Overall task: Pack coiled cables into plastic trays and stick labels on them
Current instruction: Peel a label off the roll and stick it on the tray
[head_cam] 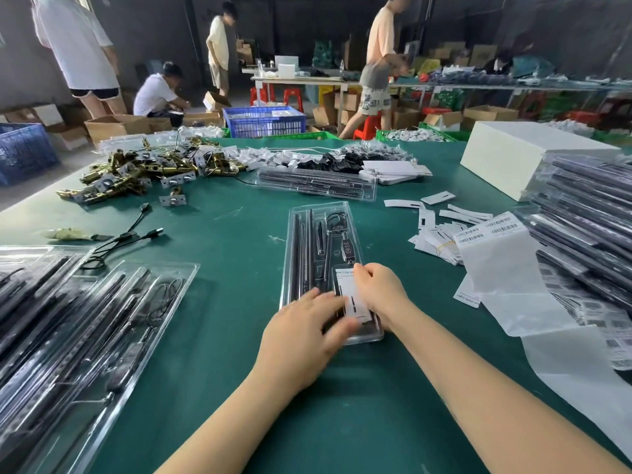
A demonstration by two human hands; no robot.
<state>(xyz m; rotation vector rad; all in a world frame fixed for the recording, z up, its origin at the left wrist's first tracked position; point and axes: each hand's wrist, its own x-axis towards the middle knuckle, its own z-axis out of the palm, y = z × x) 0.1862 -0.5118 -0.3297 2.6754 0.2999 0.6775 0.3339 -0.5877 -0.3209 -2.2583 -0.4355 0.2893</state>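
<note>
A clear tray [319, 254] lay on the green table [239, 388], its near end under both hands. The left hand [301, 340] lay flat, fingers straight, pressing the tray's near end. The right hand [379, 289] curled its fingers on a white label [355, 302] between the hands. Label sheets [496, 261] lay right of the right hand.

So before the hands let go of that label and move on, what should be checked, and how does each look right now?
1. Clear tray flat on the green table: ok.
2. Coiled cable seated in the tray: ok.
3. White label on the tray's near end: ok.
4. Label pressed down fully: cannot tell, hands cover it.
5. Left hand steadying the tray: ok.
6. Right hand on the label: ok.
</note>
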